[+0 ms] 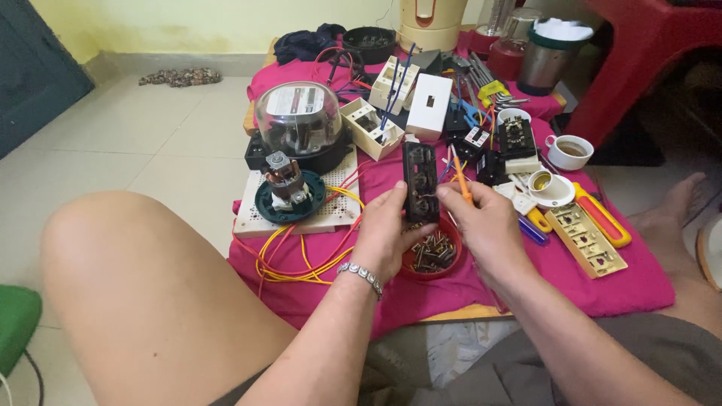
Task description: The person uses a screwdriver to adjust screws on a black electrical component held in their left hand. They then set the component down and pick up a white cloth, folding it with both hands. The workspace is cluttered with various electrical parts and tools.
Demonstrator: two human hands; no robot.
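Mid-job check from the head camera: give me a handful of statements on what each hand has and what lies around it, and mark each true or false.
1. The left hand holds a black switch module upright. True.
2. The right hand holds an orange-handled screwdriver against the module. True.
3. The red bowl of screws sits at the far edge of the cloth. False: it lies right below the hands, at the near side.
4. The cloth under the parts is green. False: it is pink.
5. A glass-domed meter stands left of the module. True.
6. The white cup lies tipped over. False: it stands upright, to the right.
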